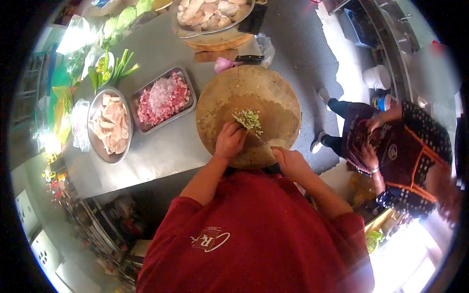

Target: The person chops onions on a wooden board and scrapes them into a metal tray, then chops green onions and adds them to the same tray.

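A round wooden chopping block (278,97) stands on the metal table, its top stained and wet-looking around the middle. On it lies a small heap of finely chopped green stalks (249,118). My left hand (230,140) is at the near left edge of this heap, its fingers curled together against the stalks; the fingertips are partly hidden. To the right, my right hand (292,163) is closed around the handle of a knife (264,150), whose blade slants across the block towards the greens. The far end of the blade meets the heap close to my left fingers.
Left of the block are a tray of minced meat (163,99) and a bowl of pale meat pieces (110,124). Beyond it lie a purple onion (224,64), another knife (249,58) and a large bowl of meat (210,14). A co-worker (395,151) stands at the right.
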Available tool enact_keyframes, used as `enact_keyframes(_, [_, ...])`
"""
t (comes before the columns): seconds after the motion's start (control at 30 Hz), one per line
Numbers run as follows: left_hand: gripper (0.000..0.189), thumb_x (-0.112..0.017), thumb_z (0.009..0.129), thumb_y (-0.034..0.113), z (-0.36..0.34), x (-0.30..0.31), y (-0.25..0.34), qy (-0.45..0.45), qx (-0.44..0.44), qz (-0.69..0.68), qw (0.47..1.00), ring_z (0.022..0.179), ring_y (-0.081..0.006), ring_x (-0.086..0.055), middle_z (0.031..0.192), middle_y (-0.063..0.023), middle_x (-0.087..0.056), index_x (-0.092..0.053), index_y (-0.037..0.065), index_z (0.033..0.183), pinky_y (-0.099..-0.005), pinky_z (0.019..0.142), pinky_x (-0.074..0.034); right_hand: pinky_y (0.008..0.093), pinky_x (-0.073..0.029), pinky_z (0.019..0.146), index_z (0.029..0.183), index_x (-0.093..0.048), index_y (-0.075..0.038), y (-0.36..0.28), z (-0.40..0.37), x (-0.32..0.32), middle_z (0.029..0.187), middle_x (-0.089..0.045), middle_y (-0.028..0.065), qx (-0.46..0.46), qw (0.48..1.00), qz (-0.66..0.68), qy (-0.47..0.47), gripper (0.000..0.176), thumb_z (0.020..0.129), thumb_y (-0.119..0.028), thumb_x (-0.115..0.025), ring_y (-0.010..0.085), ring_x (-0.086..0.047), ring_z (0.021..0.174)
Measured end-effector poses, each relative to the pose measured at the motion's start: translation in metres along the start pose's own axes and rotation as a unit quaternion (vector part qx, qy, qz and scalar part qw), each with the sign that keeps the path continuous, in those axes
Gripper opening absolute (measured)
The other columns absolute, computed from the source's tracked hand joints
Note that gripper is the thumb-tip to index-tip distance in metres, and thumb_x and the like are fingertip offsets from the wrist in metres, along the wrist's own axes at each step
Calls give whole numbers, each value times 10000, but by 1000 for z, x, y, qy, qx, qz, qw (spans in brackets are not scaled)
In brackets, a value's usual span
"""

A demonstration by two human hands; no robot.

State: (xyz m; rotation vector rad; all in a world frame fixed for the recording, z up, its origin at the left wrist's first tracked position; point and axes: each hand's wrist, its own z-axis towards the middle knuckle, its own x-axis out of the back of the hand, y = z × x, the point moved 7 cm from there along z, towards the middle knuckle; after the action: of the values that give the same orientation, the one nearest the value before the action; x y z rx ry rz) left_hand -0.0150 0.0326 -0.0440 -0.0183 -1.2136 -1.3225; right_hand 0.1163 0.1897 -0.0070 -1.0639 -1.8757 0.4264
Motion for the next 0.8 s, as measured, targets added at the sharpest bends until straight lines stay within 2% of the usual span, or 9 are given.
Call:
enact_keyframes(0.13, [119,-747,773,43,-5,-5,-4,-27,14,-5,1000,935,-337,-621,989,-107,-654,-706,47,884,-415,800,-538,543,-515,840,1185,-663,-45,0,23,1,967,-690,279,27,999,-34,-18,518,1048,-442,-360,471,-656,936])
enact_keyframes(0.23, [115,-753,760,49,-7,-6,-8,-32,55,4,998,913,-335,-621,975,-103,-656,-710,62,867,-426,777,-540,544,-507,859,1161,-666,-35,1,37,-9,967,-689,279,-42,992,-88,-77,550,1045,-472,-351,483,-650,932])
enact_keyframes(0.33, [121,-748,767,74,-8,-11,-15,-21,37,20,999,901,-368,-622,973,-118,-660,-706,67,880,-459,807,-540,555,-514,832,1160,-661,-41,2,34,-11,936,-694,268,18,996,-71,-50,558,1042,-490,-352,491,-654,904])
enact_keyframes(0.43, [74,-739,771,71,-8,-11,-17,-38,63,15,997,907,-347,-620,965,-108,-645,-683,59,819,-424,738,-539,565,-530,775,1236,-632,-110,40,4,-13,879,-699,247,-50,993,-88,-55,504,1042,-483,-356,467,-674,847])
enact_keyframes(0.47, [69,-730,778,72,-6,-8,-13,-29,42,13,999,918,-350,-618,986,-116,-640,-675,54,815,-421,750,-536,566,-534,760,1259,-622,-136,54,-3,-18,867,-699,243,-84,985,-127,-78,482,1043,-478,-359,454,-680,837])
enact_keyframes(0.53, [70,-714,788,72,-6,-5,-9,-31,16,16,999,945,-359,-613,1030,-130,-631,-666,42,828,-426,789,-529,552,-528,743,1225,-598,-149,76,-3,-37,959,-681,245,-28,989,-125,-75,411,1011,-456,-428,467,-646,875])
enact_keyframes(0.67, [106,-707,801,91,-8,-10,-10,-34,-10,-18,999,1003,-364,-607,1089,-132,-630,-659,31,874,-446,868,-513,540,-536,733,1249,-573,-165,59,-9,-29,920,-681,225,-30,987,-135,-79,385,1007,-437,-447,449,-655,852])
enact_keyframes(0.73, [137,-714,803,106,-15,-11,-11,-44,-11,-11,999,1016,-364,-606,1103,-131,-629,-664,29,906,-447,886,-511,585,-527,751,1244,-616,-146,50,-9,-20,872,-694,259,-43,989,-134,-52,463,1048,-470,-349,470,-672,821])
enact_keyframes(0.8, [170,-720,805,121,-6,-3,-3,-59,-8,-7,998,1030,-364,-604,1116,-130,-628,-669,28,938,-448,903,-508,589,-524,758,1229,-619,-135,39,-11,-11,882,-693,263,-35,991,-119,-40,469,1049,-470,-344,470,-671,827])
